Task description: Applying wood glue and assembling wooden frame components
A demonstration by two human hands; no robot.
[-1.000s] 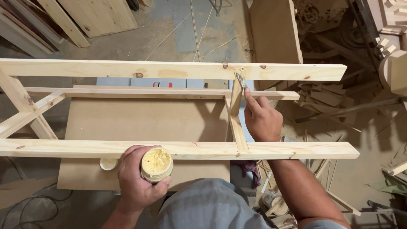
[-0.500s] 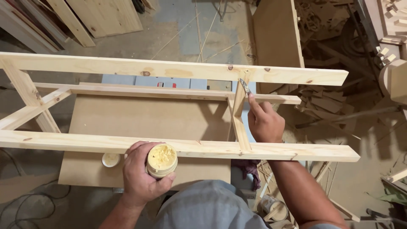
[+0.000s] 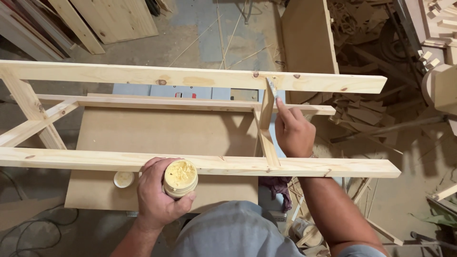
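My right hand [image 3: 294, 132] covers most of the small blade [image 3: 272, 88] it pinches, so only the tip shows, at the joint of the wooden frame [image 3: 190, 78]. My left hand [image 3: 157, 195] grips an open jar [image 3: 180, 178] of yellow paste, upright against the near rail. The lid [image 3: 124, 179] lies just beside it on the board [image 3: 157, 138].

1. My left hand [image 3: 159, 197] wraps the jar [image 3: 180, 178], so I can't see its sides.
2. My right hand [image 3: 294, 131] covers the handle of the small blade [image 3: 272, 88].
3. The wooden frame [image 3: 190, 78] runs off the left edge.
4. The board [image 3: 162, 133] beneath is partly hidden by the frame's rails.
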